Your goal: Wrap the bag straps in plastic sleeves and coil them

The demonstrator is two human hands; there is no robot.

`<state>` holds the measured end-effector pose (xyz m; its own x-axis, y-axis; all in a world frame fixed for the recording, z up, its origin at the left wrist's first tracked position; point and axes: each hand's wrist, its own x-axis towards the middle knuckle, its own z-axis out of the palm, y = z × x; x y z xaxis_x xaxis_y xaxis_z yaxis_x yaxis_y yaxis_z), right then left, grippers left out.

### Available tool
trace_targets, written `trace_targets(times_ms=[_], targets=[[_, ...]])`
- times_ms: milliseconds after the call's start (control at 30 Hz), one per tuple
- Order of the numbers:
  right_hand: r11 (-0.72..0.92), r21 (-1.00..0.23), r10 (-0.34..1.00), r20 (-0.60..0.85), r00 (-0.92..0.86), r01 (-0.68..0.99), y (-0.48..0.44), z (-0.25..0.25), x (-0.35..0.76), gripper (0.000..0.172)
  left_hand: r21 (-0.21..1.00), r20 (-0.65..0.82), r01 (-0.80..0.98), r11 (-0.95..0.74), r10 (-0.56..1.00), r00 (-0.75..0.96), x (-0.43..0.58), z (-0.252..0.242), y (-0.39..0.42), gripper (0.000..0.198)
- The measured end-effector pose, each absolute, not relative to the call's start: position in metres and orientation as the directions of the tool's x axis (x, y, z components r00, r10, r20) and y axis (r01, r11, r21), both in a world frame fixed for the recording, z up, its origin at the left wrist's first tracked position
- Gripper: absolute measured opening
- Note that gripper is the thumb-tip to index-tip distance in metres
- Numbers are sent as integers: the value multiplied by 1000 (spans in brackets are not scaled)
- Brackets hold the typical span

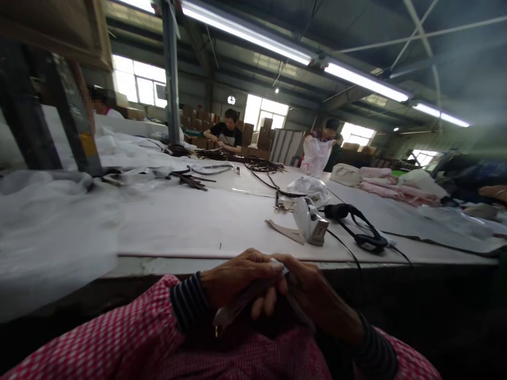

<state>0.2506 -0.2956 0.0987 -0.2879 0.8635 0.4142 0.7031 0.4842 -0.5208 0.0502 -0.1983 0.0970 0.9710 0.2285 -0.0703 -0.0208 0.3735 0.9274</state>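
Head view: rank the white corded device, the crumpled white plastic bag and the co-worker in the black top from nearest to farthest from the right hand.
1. The white corded device, on the table ahead of the right hand.
2. The crumpled white plastic bag, just beyond it on the table.
3. The co-worker in the black top, seated across the table.

**Soft sheen beside matt white**

The dark strap [245, 298] looked like smooth, faintly glossy leather. The white table top [198, 221] was smooth and matt, the plastic sheeting [51, 211] thin and sheeny, the checked sleeve [119, 327] woven cloth, the cartons [253, 137] brown cardboard.
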Motion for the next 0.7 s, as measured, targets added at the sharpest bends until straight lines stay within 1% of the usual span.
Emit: trace_targets(times_ms=[67, 100, 167, 233, 300, 400, 500, 567, 633, 700], targets=[[508, -507, 854, 402, -330, 697, -286, 97, 246, 26, 934, -80, -25, 357, 276, 958, 46, 97, -198, 35], [509, -463, 843, 439, -312, 726, -281, 98, 249, 27, 937, -96, -14, 350, 293, 951, 41, 96, -196, 32], [499, -323, 794, 542, -275, 804, -272, 104, 259, 32, 946, -133, 19, 323, 336, 932, 29, 92, -191, 32], [466, -183, 733, 627, -262, 865, -263, 111, 270, 36, 956, -161, 44, 290, 396, 904, 17, 87, -187, 36], [437, -83, 711, 642, -287, 896, -255, 116, 276, 36, 963, -180, 65, 263, 445, 877, 9, 82, -184, 41], [417, 7, 715, 616, -332, 909, -243, 115, 277, 34, 965, -192, 82, 251, 455, 869, 2, 74, -183, 42], [419, 33, 699, 626, -345, 907, -233, 107, 277, 32, 965, -171, 51, 258, 469, 867, -2, 70, -184, 43], [431, 10, 697, 631, -340, 902, -229, 101, 279, 32, 970, -132, 8, 243, 497, 858, -4, 72, -187, 42], [444, -45, 716, 619, -324, 895, -228, 96, 280, 32, 972, -89, -39, 231, 519, 850, -5, 77, -191, 39], [470, -138, 746, 590, -308, 872, -229, 91, 280, 31, 967, -51, -95, 238, 540, 840, -3, 84, -196, 36]])
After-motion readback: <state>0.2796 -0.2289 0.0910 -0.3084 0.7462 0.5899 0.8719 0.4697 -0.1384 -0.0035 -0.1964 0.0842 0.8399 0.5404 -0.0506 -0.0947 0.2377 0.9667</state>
